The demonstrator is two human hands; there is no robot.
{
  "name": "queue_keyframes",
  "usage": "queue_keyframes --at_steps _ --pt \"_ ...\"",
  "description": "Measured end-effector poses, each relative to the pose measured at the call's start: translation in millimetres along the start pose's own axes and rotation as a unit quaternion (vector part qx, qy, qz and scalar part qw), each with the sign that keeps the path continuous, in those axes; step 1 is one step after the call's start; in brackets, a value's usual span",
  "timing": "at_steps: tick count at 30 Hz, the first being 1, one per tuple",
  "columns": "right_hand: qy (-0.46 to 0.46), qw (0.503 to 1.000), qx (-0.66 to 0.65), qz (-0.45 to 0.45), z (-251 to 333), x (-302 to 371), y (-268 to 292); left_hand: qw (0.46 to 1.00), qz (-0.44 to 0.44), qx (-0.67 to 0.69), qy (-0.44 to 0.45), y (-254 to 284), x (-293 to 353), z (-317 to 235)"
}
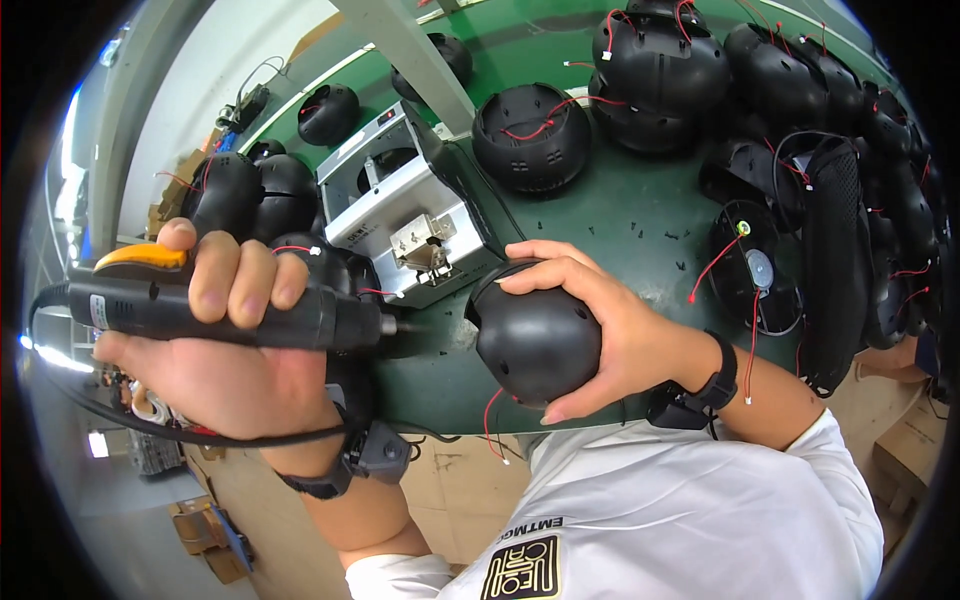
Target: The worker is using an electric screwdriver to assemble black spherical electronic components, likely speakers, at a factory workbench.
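My left hand [235, 340] is wrapped round a black electric screwdriver [325, 318] with an orange lever [140, 257] on top. The tool lies nearly level, and its bit [405, 327] points right, toward a round black plastic shell [545, 350]. My right hand [610, 335] grips that shell from the right side, fingers over its top and thumb low on it. A gap separates the bit from the shell. From under the shell hangs a thin red wire [490, 415] with a small white plug.
Behind the hands stands a silver metal box [400, 200] with a bracket. Black shells with red wires [535, 140] crowd the green table [640, 220] at the back and right. A black mesh-covered part [835, 260] lies at right, beside a round part with a speaker [757, 270].
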State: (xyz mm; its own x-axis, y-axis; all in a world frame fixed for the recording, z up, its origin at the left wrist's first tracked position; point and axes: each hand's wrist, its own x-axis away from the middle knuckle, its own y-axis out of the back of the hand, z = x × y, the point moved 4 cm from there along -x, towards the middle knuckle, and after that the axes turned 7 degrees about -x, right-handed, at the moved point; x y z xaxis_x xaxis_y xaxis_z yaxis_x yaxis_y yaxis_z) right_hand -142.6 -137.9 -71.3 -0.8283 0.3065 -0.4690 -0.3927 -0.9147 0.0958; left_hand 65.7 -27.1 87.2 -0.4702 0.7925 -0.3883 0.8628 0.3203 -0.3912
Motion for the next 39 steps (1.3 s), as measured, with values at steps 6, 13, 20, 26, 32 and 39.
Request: queue_keyframes --at_steps 6,13,20,26,32,39 --pt "-0.01 1.0 0.003 0.002 1 0 0 0.968 -0.155 -0.19 -0.048 21 -27 51" --pt "-0.01 1.0 -0.002 0.001 2 0 2 0.967 -0.151 -0.202 0.017 23 -13 81" --pt "-0.005 1.0 -0.012 0.005 1 1 1 0.976 -0.168 -0.139 0.021 27 -2 55" --pt "0.004 1.0 -0.004 0.009 -1 -1 1 0.996 -0.079 -0.039 0.012 4 2 2" --pt "0.004 1.0 -0.003 0.008 0 -3 2 0.997 0.06 -0.018 0.042 -31 6 5" --pt "0.008 1.0 0.017 0.018 7 -9 0 0.989 0.064 0.018 0.13 -39 17 49"
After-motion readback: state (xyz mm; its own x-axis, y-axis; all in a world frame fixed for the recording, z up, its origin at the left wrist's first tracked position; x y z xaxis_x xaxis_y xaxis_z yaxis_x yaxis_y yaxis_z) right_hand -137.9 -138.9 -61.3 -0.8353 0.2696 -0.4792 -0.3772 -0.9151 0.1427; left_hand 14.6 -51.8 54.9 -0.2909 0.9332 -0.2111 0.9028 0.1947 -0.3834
